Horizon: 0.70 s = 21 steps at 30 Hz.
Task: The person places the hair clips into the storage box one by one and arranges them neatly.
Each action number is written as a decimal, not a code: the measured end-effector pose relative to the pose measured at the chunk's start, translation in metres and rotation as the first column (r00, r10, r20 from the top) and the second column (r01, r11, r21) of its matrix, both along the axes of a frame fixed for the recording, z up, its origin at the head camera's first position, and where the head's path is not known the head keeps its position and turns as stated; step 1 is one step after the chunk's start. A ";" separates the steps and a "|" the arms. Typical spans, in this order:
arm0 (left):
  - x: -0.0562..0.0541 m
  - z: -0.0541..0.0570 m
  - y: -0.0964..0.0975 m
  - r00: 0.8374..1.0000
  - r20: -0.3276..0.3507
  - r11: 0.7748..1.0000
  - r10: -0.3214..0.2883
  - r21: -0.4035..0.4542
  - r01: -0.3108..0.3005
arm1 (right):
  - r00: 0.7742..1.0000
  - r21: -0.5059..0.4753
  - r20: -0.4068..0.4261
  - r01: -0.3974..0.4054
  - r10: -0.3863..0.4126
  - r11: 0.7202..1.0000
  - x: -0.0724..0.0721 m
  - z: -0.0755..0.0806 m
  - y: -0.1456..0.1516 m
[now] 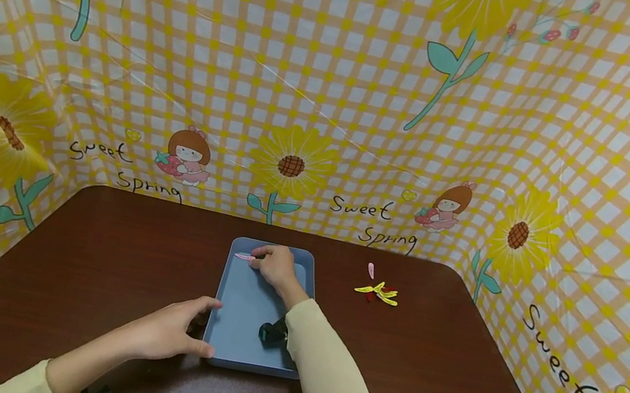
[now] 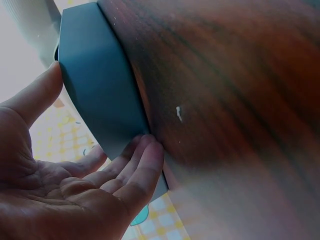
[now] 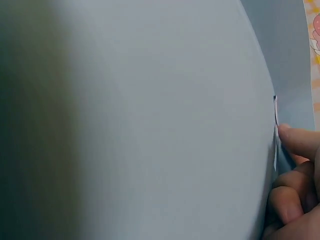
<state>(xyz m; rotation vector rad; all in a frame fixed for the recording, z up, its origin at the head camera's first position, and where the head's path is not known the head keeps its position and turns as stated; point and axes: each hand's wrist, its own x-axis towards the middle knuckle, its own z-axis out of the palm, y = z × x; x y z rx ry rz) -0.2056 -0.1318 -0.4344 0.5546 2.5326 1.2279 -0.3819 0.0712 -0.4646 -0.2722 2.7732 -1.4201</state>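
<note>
A blue-grey rectangular tray (image 1: 239, 330) lies on the brown table. My right hand (image 1: 276, 266) reaches into its far end and pinches a pink hair clip (image 1: 244, 257) near the far wall. In the right wrist view this clip (image 3: 275, 132) shows edge-on at the tray floor's border, with a fingertip (image 3: 284, 131) against it. My left hand (image 1: 174, 329) rests at the tray's left side, fingers and thumb spread. The left wrist view shows its fingertips (image 2: 150, 142) low on the tray's outer wall (image 2: 97, 75) and the thumb up by the rim.
Right of the tray lies a loose pile of yellow hair clips (image 1: 388, 298) with red ones (image 1: 369, 297) among them. One pink clip (image 1: 371, 270) lies just beyond the pile. A checked sunflower cloth (image 1: 333, 88) hangs around the table's back and sides.
</note>
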 end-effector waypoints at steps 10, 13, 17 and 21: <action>0.000 -0.005 0.000 1.000 -0.001 1.000 -0.004 0.001 0.004 | 0.996 -0.043 0.027 -0.079 0.080 0.996 0.001 0.009 0.007; 0.000 -0.004 0.000 1.000 -0.002 1.000 -0.007 0.006 0.007 | 0.995 -0.056 0.049 -0.087 0.090 0.995 0.002 0.014 0.012; 0.000 -0.002 0.001 1.000 -0.011 1.000 -0.008 0.002 0.008 | 0.994 -0.070 0.050 -0.090 0.094 0.993 0.002 0.021 0.017; 0.000 -0.001 0.000 1.000 -0.019 1.000 0.002 -0.011 -0.002 | 0.992 -0.053 0.040 -0.119 0.121 0.992 0.002 0.030 0.018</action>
